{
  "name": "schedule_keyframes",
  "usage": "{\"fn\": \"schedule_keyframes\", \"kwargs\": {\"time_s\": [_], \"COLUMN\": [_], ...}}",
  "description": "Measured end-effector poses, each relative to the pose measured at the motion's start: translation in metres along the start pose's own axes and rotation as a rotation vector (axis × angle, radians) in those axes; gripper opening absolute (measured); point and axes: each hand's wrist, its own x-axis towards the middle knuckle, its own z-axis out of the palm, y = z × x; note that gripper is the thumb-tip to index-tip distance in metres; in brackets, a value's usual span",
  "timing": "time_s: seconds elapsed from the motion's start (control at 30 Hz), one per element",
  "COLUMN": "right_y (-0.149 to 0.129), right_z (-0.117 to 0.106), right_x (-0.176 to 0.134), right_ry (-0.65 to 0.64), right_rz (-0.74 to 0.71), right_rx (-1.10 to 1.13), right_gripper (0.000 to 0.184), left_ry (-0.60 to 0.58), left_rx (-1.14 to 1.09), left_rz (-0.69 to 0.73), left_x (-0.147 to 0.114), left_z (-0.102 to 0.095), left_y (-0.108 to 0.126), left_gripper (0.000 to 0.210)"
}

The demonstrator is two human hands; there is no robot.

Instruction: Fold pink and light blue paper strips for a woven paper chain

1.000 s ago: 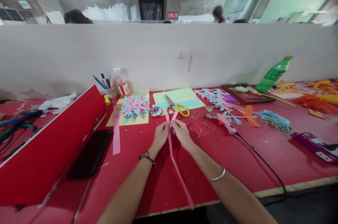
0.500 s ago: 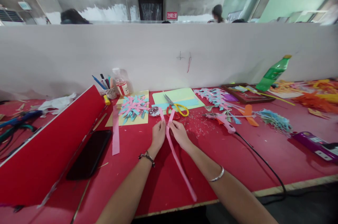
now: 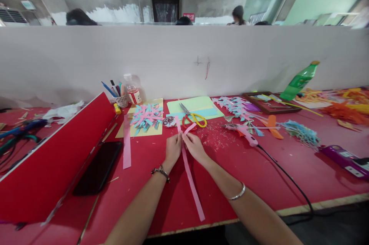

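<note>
The left hand (image 3: pixel 173 148) and right hand (image 3: pixel 193 147) are close together, fingertips pinching a pink strip (image 3: pixel 191 183) over the red table (image 3: pixel 230 172). The fingers hide its middle, so any fold there can't be made out. Its upper ends partly cover the scissors' (image 3: pixel 186 111) red handle. Rightward lies a glue gun (image 3: pixel 245 131); beyond, a purple device (image 3: pixel 343 160) is cut off by the view's edge.

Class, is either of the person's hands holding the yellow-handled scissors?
No, the scissors lie farther back, while the left hand and right hand pinch a pink strip.
</note>
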Motion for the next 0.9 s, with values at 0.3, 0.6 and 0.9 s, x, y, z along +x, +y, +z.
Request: {"fn": "schedule_keyframes", "kwargs": {"time_s": [0.3,0.6,0.9], "right_y": [0.0017,0.0059,0.0032], "right_z": [-0.0055,-0.006,-0.0023], "right_x": [0.0014,0.0035,0.0021], "right_ry": [0.04,0.091,0.014], "right_rz": [-0.027,0.013,-0.036], "right_rx": [-0.028,0.029,0.014], "right_gripper": [0.026,0.027,0.026], "left_ry": [-0.028,-0.086,-0.028], "left_rx": [-0.034,-0.055,-0.007], "left_rz": [0.018,0.027,0.045], "left_x": [0.0014,0.0008,-0.0008], "left_z": [0.002,0.0036,0.0004], "left_y": [0.0024,0.0045,0.0025], "left_gripper": [0.034,0.037,0.035]}}
